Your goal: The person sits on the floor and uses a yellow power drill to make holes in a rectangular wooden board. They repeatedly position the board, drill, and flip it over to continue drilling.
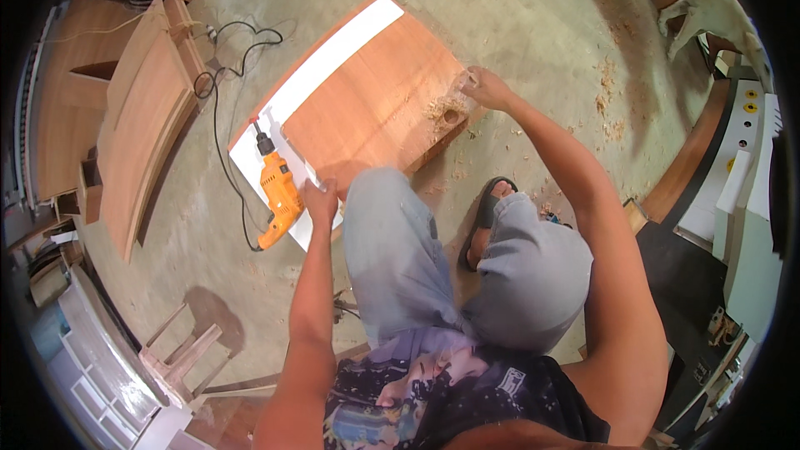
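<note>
A wooden panel or cabinet (pixel 358 108) lies on the floor before my knees, with a white band (pixel 321 62) along its far left side. A yellow-orange corded drill (pixel 282 187) rests on the white area at its left, its bit pointing away from me. At the near left edge, my left hand (pixel 321 200) is closed on the panel beside the drill. My right hand (pixel 487 88) is closed at the far right corner, its fingertips partly hidden. Close to it, wood shavings (pixel 442 105) surround a round hole (pixel 451 117).
A black cord (pixel 218 117) runs over the concrete floor from the drill. Large curved-looking wooden panels (pixel 142 133) stand at left, above a small wooden stool (pixel 179 358). More shavings (pixel 606 92) are scattered at right, near a black-and-white unit (pixel 708 200).
</note>
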